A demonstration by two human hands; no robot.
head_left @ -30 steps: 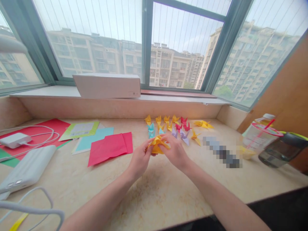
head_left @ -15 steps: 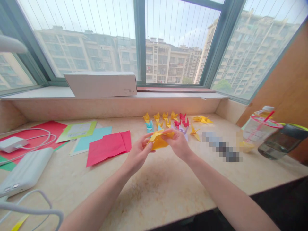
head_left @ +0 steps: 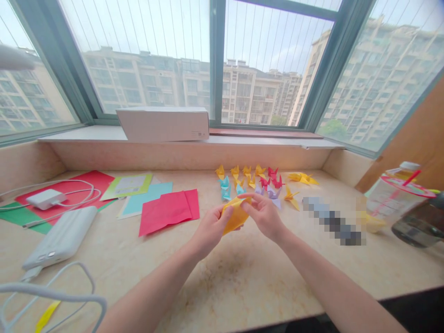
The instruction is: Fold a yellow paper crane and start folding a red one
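Observation:
Both my hands hold a partly folded yellow paper (head_left: 234,215) just above the beige stone counter (head_left: 222,277). My left hand (head_left: 210,228) pinches its lower left edge with thumb and fingers closed. My right hand (head_left: 265,214) pinches its top right corner. Behind the hands sit several finished paper cranes (head_left: 255,180) in yellow, red, blue and lilac, in rows near the back wall. A red paper sheet (head_left: 169,211) lies flat to the left of my hands.
Blue (head_left: 145,202), green and red sheets lie at the left with a white charger (head_left: 45,198), its cable and a white power bank (head_left: 59,238). A white box (head_left: 163,123) rests on the window sill. A plastic cup with a red straw (head_left: 395,198) and a dark jar (head_left: 419,224) stand at the right.
The yellow paper has been turned and flattened between my fingers, from a crumpled wide shape to a narrower upright flap. The view has shifted slightly to the left.

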